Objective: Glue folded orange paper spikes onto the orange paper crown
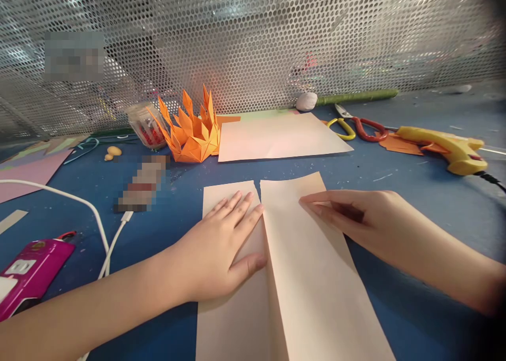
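A pale peach sheet of paper point(312, 276) lies on the blue table point(415, 187), its two long sides folded in to meet along a centre seam. My left hand point(221, 250) lies flat and open on the left flap, fingers stretched toward the seam. My right hand point(348, 213) rests on the right flap's outer edge, fingers extended and pressed together, pointing left.
A second peach sheet point(276, 137) lies behind, beside an orange folded-paper spiky piece point(193, 132). Scissors point(356, 126) and a yellow glue gun point(450, 147) sit at the right. A white cable point(98, 224) and pink power strip point(27, 274) lie left. Perforated metal screen point(253, 39) closes the back.
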Available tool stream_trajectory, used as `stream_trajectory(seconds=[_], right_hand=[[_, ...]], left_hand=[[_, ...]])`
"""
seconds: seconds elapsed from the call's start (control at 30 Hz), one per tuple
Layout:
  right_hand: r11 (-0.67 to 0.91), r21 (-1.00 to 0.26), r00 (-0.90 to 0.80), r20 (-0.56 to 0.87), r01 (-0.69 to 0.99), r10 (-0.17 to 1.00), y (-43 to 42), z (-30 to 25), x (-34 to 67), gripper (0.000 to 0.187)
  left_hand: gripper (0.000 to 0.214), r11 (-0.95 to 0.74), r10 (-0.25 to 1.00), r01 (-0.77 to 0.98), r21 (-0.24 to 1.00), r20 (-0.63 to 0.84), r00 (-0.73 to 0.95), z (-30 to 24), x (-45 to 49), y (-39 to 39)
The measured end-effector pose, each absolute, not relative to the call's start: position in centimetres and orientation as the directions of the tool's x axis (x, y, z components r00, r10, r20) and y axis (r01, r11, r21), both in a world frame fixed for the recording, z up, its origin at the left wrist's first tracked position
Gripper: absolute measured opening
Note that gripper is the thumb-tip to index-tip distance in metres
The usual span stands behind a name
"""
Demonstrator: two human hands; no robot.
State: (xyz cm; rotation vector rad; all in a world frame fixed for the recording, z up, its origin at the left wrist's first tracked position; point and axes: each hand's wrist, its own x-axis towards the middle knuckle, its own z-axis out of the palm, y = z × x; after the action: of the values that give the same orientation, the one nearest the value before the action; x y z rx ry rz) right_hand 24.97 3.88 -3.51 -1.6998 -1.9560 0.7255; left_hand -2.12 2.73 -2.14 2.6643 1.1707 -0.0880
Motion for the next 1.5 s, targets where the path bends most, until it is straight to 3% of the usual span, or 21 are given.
stream_trajectory(seconds=[0.33,0.57,0.9,1.0,1.2,1.5], right_hand=[[0.174,-0.612,-0.146,0.096,0.771,0.985,4.4,-3.8,24.9,0.046],[0.226,-0.622,-0.187,0.128,0.75,0.974,4.6,-3.9,25.0,0.051],[0.23,-0.61,-0.212,0.104,0.758,0.972,4.2,-3.8,25.0,0.046],[0.237,-0.61,-0.221,0.103,0.756,0.97,4.1,-3.7,24.9,0.048],[0.243,-0.617,-0.206,0.132,0.749,0.97,4.1,-3.5,24.8,0.045],[0.234,-0.595,-0.194,0.131,0.769,0.972,4.0,-3.1,24.7,0.047]], left_hand=[[0.068,-0.571,0.734,0.794,0.208,-0.302,0.608,-0.8,-1.3,2.4],[0.062,-0.516,0.817,0.834,0.195,-0.181,0.547,-1.8,-1.7,3.0],[0.053,-0.534,0.807,0.829,0.166,-0.192,0.558,-1.7,-1.2,2.8],[0.052,-0.569,0.797,0.806,0.16,-0.134,0.589,-1.9,-1.3,2.6],[0.044,-0.749,0.662,0.644,0.155,0.148,0.734,-2.9,-1.5,2.2],[0.039,-0.739,0.674,0.659,0.141,0.157,0.722,-2.9,-1.3,2.2]])
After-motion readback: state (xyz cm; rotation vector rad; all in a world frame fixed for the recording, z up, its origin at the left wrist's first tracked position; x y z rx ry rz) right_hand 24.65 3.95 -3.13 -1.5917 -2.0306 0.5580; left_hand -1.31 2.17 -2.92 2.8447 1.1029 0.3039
